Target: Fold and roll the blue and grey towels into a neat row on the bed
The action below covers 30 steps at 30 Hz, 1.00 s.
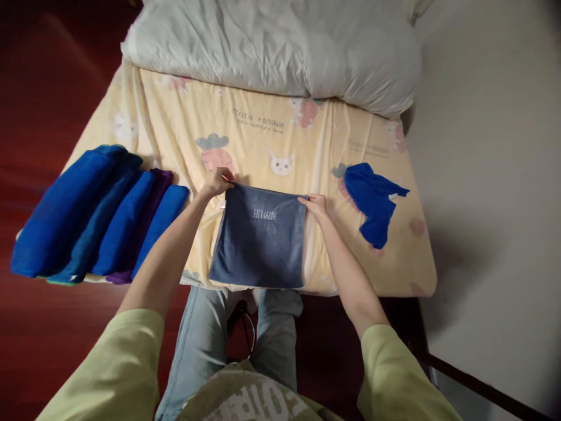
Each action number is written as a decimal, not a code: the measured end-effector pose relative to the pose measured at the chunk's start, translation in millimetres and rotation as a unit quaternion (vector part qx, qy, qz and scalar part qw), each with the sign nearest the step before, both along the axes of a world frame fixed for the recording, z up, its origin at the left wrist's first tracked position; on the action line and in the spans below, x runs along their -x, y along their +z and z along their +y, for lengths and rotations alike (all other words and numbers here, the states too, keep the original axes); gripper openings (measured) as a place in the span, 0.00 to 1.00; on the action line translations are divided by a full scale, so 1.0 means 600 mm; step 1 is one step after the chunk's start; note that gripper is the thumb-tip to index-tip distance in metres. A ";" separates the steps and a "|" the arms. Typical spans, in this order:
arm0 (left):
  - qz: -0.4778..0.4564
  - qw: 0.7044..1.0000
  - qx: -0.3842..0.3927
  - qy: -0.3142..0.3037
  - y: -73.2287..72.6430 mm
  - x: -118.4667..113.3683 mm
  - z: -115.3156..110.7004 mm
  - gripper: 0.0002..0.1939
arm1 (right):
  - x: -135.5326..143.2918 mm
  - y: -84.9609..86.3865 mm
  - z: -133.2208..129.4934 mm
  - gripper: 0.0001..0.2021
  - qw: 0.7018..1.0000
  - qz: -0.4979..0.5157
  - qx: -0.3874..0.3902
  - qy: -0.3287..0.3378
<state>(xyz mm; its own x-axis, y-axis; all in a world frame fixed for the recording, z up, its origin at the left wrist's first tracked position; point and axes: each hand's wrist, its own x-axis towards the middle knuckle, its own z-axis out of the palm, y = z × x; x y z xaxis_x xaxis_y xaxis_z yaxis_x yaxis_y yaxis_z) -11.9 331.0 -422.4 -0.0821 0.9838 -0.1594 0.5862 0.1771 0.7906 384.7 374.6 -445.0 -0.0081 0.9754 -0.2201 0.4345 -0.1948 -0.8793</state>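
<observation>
Towel [263,248], blue-gray, lies spread on the near part of the bed, held at its two far corners. The left hand [216,182] pinches the far left corner between thumb and curled fingers; the right hand [316,207] pinches the far right corner, thumb along the edge. How tightly either grip closes cannot be told. Between the hands, white lettering [265,214], "HAPPY LIFE", appears upside down near the far edge. A small white tag [221,204] projects from the left edge, just below the left hand. The towel's near edge lies along the near edge of the bed.

To the left, a row of folded cloths [65,204], blue, teal and purple, lies slantwise, some overlapping; the leftmost is the largest. To the right, well apart from the towel, lies a crumpled blue cloth [372,202] with a white label [392,197]. Beneath all is a yellow sheet [175,134] printed with rabbits, carrots and words. A pale quilt [272,47] lies bunched across the far part. Below the near edge are jeans [199,333]; red floor [39,105] borders the bed at left, and a pale wall [491,146] stands at right.
</observation>
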 end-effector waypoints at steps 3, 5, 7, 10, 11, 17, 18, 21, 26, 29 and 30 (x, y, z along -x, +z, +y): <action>0.067 0.995 -0.055 0.046 -0.008 -0.024 -0.010 0.11 | 0.017 -0.009 0.001 0.13 0.993 -0.093 -0.068 -0.025; 0.125 0.983 -0.120 0.055 -0.008 -0.058 -0.033 0.15 | 0.039 -0.005 -0.018 0.15 0.975 -0.178 -0.128 -0.029; 0.174 0.967 -0.185 0.013 -0.009 -0.099 -0.065 0.20 | 0.067 0.003 -0.052 0.19 0.948 -0.249 -0.199 -0.004; 0.201 0.952 -0.202 -0.107 -0.021 -0.147 -0.111 0.24 | 0.102 0.006 -0.110 0.24 0.910 -0.292 -0.255 0.149; 0.204 0.952 -0.191 -0.122 -0.028 -0.153 -0.121 0.26 | 0.109 0.004 -0.124 0.25 0.898 -0.297 -0.254 0.202; 0.221 0.963 -0.144 -0.060 -0.059 -0.124 -0.117 0.34 | 0.116 -0.018 -0.128 0.29 0.891 -0.329 -0.213 0.230; 0.225 0.962 -0.145 -0.054 -0.056 -0.123 -0.117 0.34 | 0.116 -0.017 -0.127 0.29 0.892 -0.330 -0.210 0.224; 0.236 0.957 -0.157 -0.056 -0.039 -0.141 -0.149 0.34 | 0.113 -0.009 -0.148 0.29 0.899 -0.328 -0.214 0.194; 0.227 0.955 -0.138 -0.131 -0.034 -0.168 -0.272 0.33 | 0.076 -0.023 -0.219 0.31 0.914 -0.331 -0.192 0.135; 0.211 0.967 -0.112 -0.094 -0.040 -0.166 -0.315 0.33 | 0.063 -0.024 -0.238 0.30 0.918 -0.323 -0.180 0.144; 0.204 0.970 -0.106 -0.078 -0.040 -0.165 -0.323 0.32 | 0.063 -0.019 -0.245 0.30 0.920 -0.317 -0.183 0.140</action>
<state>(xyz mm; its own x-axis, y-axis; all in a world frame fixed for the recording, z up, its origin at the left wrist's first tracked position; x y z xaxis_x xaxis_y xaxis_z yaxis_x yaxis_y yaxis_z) 87.4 137.0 -446.4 0.0570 0.9965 0.0614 0.8648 -0.0800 0.4958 346.7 227.5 -456.4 -0.2529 0.9646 0.0748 0.8712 0.2607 -0.4160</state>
